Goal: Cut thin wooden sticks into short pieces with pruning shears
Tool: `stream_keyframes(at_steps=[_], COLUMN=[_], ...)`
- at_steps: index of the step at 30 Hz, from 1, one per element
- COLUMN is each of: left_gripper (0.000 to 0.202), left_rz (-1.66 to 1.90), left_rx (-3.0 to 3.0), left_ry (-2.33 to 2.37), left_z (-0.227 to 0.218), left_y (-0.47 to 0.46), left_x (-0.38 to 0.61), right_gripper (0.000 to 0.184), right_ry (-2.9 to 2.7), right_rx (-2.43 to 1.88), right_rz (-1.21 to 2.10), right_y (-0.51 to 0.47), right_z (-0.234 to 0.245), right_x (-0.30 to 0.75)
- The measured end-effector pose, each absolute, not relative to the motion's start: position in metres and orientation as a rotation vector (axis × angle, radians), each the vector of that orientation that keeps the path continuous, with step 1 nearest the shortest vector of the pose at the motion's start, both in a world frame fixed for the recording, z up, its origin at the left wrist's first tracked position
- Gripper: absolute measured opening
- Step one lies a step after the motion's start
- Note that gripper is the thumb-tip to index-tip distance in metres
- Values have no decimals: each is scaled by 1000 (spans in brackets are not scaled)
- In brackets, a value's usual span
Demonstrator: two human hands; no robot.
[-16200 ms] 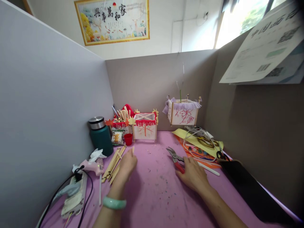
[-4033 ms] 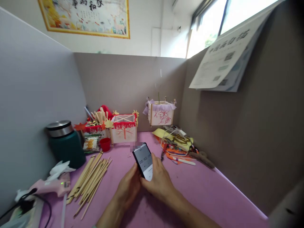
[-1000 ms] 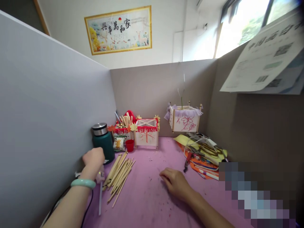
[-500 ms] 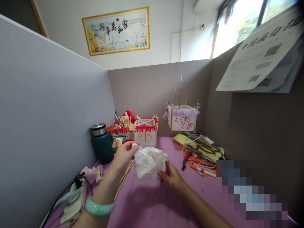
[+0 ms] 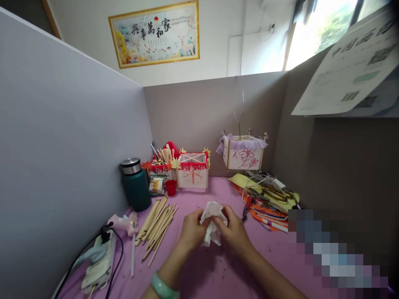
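A crumpled white tissue [image 5: 213, 212] is bunched between both hands above the pink tabletop [image 5: 202, 274]. My left hand [image 5: 193, 228], with a green bangle [image 5: 164, 285] on its wrist, grips the tissue's left side. From the right, my right hand [image 5: 232, 228] closes on it, thumb pressed to the front. The tissue's lower end hangs loose below the thumbs. To the left of my hands lies a bundle of thin wooden sticks [image 5: 158, 226]. A pink glue gun [image 5: 124, 223] rests beyond them with a glue stick [image 5: 132, 256] below it.
A dark green bottle [image 5: 136, 187], a red cup [image 5: 171, 187] and a red-fringed lantern [image 5: 193, 176] stand at the back. A purple-fringed lantern [image 5: 246, 154] hangs at the back right, above a pile of craft materials [image 5: 268, 199]. A power strip [image 5: 99, 263] with cables lies at left.
Both hands came closer together and lower, the left one moving right. The tissue, spread out before, is now squeezed smaller. The sticks and red cup have come into fuller view.
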State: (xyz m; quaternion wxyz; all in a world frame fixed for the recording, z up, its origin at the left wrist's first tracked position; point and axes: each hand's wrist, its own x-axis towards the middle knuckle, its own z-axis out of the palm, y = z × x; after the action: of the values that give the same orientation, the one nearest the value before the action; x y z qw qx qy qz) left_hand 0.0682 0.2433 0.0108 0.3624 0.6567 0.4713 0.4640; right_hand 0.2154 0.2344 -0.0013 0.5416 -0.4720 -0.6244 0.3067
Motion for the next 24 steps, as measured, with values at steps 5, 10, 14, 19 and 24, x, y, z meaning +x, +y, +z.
stream_keyframes(at_steps=[5, 10, 14, 19, 24], left_gripper=[27, 35, 28, 23, 25], left_rz=[1289, 1062, 918, 1121, 1253], left_rx=[1279, 1273, 1529, 1930, 2270], left_ry=[1280, 1157, 1162, 1444, 1584], left_z=[-2, -4, 7, 34, 64], left_y=[257, 248, 247, 288, 338], left_x=[62, 62, 57, 43, 46], right_gripper=[46, 30, 22, 25, 20], right_ry=[-1942, -2049, -2108, -1908, -1857], right_rx=[-1067, -1288, -1428, -1819, -2050], right_rz=[281, 53, 15, -75, -112], right_y=[226, 218, 237, 308, 380], right_z=[2, 3, 15, 32, 21], right_x=[211, 203, 226, 278, 278])
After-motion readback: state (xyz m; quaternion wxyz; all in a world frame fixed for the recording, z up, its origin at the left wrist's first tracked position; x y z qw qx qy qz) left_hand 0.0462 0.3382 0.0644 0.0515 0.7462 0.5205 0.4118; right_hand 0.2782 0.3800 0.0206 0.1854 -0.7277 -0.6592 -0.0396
